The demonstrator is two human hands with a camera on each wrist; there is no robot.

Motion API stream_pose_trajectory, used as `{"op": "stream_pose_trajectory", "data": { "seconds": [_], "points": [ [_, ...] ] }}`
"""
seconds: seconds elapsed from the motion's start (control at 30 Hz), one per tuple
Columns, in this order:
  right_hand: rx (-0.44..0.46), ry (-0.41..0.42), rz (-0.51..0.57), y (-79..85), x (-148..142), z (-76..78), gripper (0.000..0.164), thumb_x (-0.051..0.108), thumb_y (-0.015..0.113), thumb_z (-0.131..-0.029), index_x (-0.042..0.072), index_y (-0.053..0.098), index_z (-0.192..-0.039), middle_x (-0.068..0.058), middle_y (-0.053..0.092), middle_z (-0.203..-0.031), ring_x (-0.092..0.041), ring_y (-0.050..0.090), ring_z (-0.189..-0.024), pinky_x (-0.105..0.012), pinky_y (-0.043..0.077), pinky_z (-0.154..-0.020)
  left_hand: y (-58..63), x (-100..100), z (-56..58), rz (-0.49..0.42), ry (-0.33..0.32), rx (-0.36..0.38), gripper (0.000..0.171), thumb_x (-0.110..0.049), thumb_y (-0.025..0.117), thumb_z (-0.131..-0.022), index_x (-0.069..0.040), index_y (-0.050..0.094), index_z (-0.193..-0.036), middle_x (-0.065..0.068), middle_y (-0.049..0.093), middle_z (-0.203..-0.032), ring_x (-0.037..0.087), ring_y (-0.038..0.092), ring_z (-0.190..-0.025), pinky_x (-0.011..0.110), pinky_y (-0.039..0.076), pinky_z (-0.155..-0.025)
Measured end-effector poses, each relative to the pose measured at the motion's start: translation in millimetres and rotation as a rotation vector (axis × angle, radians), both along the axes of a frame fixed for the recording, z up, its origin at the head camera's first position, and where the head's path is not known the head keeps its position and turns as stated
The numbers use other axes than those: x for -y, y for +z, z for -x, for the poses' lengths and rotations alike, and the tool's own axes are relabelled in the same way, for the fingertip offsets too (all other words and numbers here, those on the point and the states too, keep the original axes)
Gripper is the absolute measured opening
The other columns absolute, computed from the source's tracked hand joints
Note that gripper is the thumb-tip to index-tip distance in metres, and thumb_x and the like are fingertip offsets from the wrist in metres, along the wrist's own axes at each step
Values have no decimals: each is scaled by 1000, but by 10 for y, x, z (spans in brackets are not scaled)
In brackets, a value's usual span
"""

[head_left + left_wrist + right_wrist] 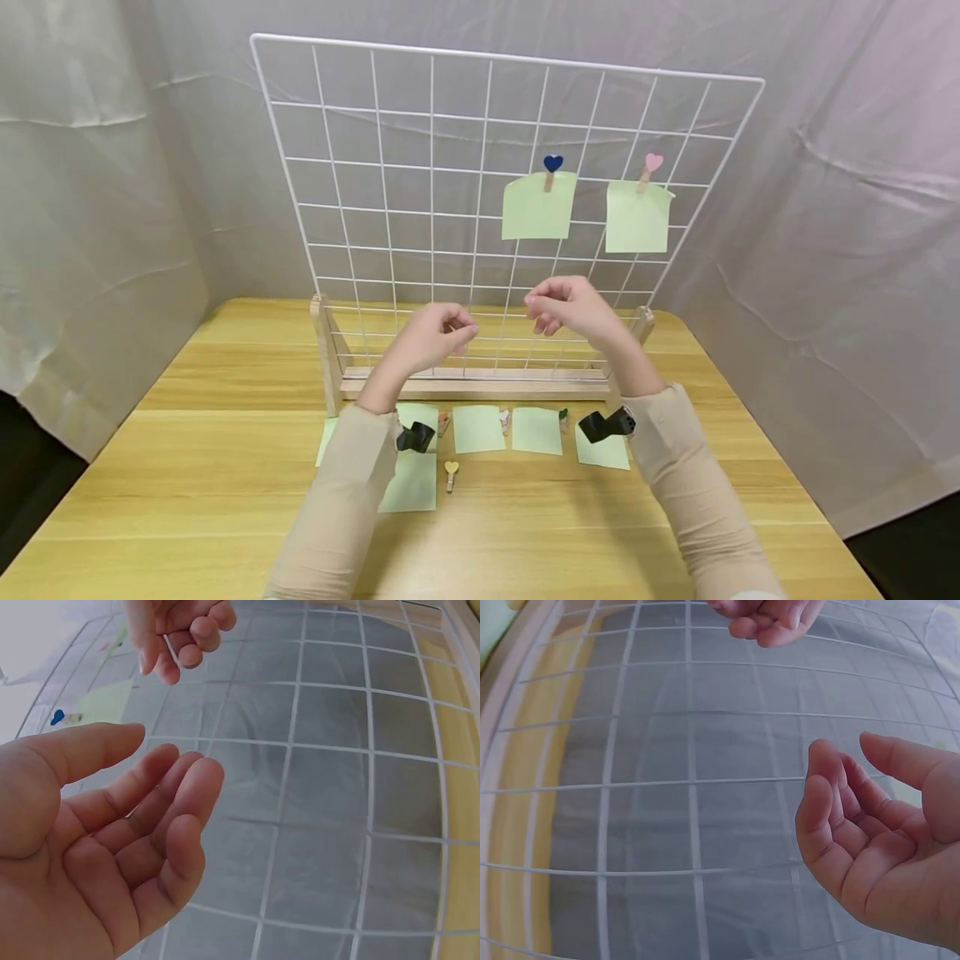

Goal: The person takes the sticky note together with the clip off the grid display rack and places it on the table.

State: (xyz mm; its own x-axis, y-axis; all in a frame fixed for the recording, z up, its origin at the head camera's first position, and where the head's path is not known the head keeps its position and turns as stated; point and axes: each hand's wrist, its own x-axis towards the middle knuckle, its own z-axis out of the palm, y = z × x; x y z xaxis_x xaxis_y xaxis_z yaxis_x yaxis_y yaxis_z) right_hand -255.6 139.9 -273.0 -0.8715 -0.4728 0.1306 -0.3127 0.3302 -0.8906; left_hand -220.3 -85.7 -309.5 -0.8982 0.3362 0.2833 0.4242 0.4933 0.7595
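Observation:
My left hand (433, 337) hovers in front of the lower middle of a white wire grid panel (491, 57), fingers loosely curled around nothing. To its right and slightly higher, my right hand (573, 312) is also empty; in the right wrist view a gap shows between thumb and fingertips. Above the right hand, two pale green paper notes hang on the grid. A clothespin with a dark blue heart (553, 163) grips one note (538, 215); another with a pink heart (653, 162) grips the other note (637, 223).
The grid stands in a wooden base (480, 389) on a wood-grain table (187, 467). Several green notes (480, 429) lie before it, some partly behind my forearms. Small clothespins sit among them, including a yellow-heart clothespin (451, 475). Grey curtain (217, 183) surrounds the table.

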Motion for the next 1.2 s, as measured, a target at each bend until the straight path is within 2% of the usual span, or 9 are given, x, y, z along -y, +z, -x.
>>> {"op": "stream_pose_trajectory", "data": {
  "seconds": [0.27, 0.33, 0.5, 0.6, 0.83, 1.0, 1.2],
  "points": [
    [-76, -10, -3, 228, -12, 3, 21, 11, 53, -89, -9, 56, -96, -14, 59, -76, -18, 57, -61, -28, 51, -59, 231, -116, 78, 22, 20, -57, 14, -13, 55, -87, -1, 64, -88, 5, 61, -75, 20, 58, -62, 26, 45, -56],
    [-90, -19, -13, 283, -9, -1, 22, 12, 54, -89, -9, 56, -96, -11, 59, -75, -17, 56, -61, -28, 51, -59, 277, -134, 89, 21, 18, -71, 14, -13, 55, -87, -1, 64, -87, 5, 60, -73, 18, 58, -61, 26, 45, -57],
    [-127, -28, -26, 422, -5, -6, 23, 13, 54, -89, -9, 56, -95, -8, 59, -73, -17, 57, -61, -29, 50, -59, 371, -174, 116, -9, 29, -71, 13, -13, 56, -87, -2, 63, -88, 4, 60, -74, 19, 57, -62, 25, 46, -58],
    [-154, -33, -14, 507, -4, -5, 21, 12, 54, -89, -8, 56, -94, -8, 59, -72, -17, 57, -59, -26, 50, -57, 420, -197, 146, -39, 54, -79, 13, -13, 57, -86, -1, 62, -92, 5, 61, -79, 17, 58, -63, 25, 47, -58],
    [-177, -117, 26, 676, 35, 3, 14, 9, 56, -87, -5, 59, -90, -12, 60, -72, -14, 55, -54, -23, 48, -52, 547, -261, 199, -147, 115, -136, 16, -11, 58, -86, -1, 60, -97, 6, 62, -83, 17, 57, -66, 24, 47, -61],
    [-201, -148, -7, 785, 66, 10, 18, 9, 56, -87, -8, 58, -94, -14, 59, -71, -13, 55, -52, -22, 47, -50, 615, -292, 221, -147, 175, -203, 13, -12, 58, -84, -3, 62, -93, 4, 62, -84, 16, 53, -70, 24, 43, -65],
    [-220, -162, 16, 919, 91, 17, 21, 9, 57, -87, -10, 57, -95, -16, 59, -71, -12, 54, -50, -20, 46, -49, 695, -319, 240, -156, 196, -218, 13, -13, 58, -84, -4, 62, -92, 4, 63, -85, 15, 54, -70, 23, 43, -64]
  ]
}}
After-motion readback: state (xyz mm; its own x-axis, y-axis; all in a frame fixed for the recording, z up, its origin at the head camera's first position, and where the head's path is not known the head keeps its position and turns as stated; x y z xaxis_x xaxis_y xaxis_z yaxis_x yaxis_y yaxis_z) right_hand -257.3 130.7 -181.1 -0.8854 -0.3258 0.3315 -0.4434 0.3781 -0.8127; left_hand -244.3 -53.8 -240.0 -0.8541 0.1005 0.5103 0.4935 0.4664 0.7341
